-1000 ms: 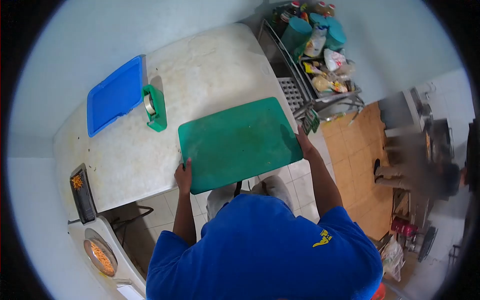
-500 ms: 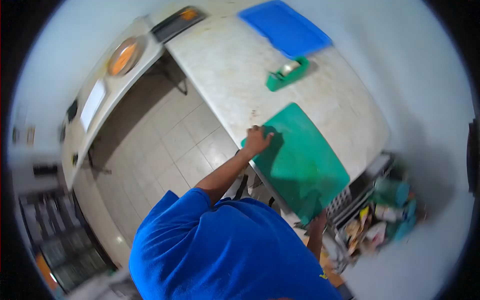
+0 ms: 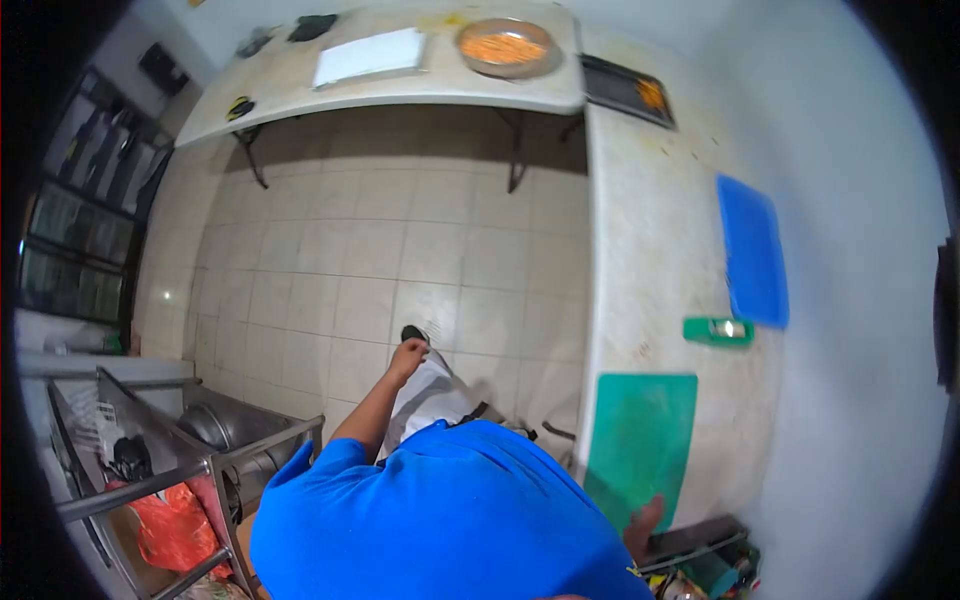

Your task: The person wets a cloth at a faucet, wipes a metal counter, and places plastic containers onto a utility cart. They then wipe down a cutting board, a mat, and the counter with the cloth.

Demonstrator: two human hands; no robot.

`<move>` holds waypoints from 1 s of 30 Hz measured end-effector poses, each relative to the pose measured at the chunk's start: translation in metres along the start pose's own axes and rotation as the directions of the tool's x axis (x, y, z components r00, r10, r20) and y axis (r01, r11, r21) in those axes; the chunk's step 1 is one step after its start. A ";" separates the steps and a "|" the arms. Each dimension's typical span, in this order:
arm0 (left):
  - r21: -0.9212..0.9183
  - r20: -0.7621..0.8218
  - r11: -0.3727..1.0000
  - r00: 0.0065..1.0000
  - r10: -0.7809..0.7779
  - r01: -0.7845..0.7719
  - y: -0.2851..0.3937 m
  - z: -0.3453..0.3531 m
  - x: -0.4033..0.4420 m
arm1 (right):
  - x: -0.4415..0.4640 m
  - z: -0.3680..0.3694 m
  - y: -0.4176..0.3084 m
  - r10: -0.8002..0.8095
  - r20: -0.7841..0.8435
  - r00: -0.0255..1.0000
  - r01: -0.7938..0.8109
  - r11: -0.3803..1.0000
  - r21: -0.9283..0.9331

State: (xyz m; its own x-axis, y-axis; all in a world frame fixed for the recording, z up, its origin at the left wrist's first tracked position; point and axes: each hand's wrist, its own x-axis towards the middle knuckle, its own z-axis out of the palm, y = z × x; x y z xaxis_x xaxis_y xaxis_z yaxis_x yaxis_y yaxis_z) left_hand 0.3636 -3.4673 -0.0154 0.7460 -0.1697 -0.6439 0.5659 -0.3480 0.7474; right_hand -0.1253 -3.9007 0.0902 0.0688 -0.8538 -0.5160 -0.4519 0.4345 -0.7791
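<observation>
My left hand (image 3: 408, 359) is over the tiled floor, near a dark shoe (image 3: 413, 334). Its fingers are loosely bent and a little apart, with nothing visible in them. A green cutting board (image 3: 643, 430) lies flat on the right-hand table, along its near edge. At the board's lower right corner is my right hand (image 3: 646, 518), blurred, its fingers stretched toward the board. Whether they touch it I cannot tell. Beyond the board stands a green tape dispenser (image 3: 718, 331), with a blue board or lid (image 3: 753, 250) behind it.
A black tray (image 3: 625, 90) with orange food sits at the table corner. On the far table (image 3: 380, 95) are a bowl of orange strips (image 3: 505, 48) and a white slab (image 3: 370, 56). A metal rack (image 3: 265, 440) stands at left. Cluttered items (image 3: 710, 575) lie beside my right hand.
My view has swung to the left. My left hand has come off the green cutting board and now hangs over the floor. My right hand stays near the board's lower end.
</observation>
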 end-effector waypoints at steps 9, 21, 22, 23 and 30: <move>-0.393 -0.370 0.898 0.861 -0.350 0.197 -0.053 -0.262 0.025 | -0.060 0.478 -0.226 -0.641 0.600 0.478 0.870 0.440 -0.223; -0.852 -0.361 0.522 0.761 -0.540 -0.033 -0.045 -0.408 0.026 | -0.025 0.806 -0.124 0.693 0.630 0.351 0.789 0.143 -0.598; -0.867 -0.358 0.496 0.748 -0.559 -0.045 -0.050 -0.423 0.029 | -0.036 0.840 -0.126 0.703 0.611 0.363 0.799 0.102 -0.592; -0.884 -0.377 0.461 0.697 -0.609 -0.075 -0.055 -0.440 0.032 | -0.048 0.877 -0.130 0.707 0.606 0.365 0.811 0.078 -0.579; -0.746 -0.626 0.661 0.427 -0.652 -0.084 -0.083 -0.505 0.061 | -0.191 1.209 -0.175 0.757 0.639 0.136 0.879 0.205 -0.430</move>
State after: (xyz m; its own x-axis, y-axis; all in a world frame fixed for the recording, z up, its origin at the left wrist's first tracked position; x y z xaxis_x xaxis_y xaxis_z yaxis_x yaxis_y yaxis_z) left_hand 0.5397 -2.9828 -0.0342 0.1693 0.7318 -0.6601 0.5730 0.4719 0.6701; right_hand 1.0157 -3.4666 -0.1047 0.2359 0.3960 -0.8874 -0.4150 -0.7847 -0.4604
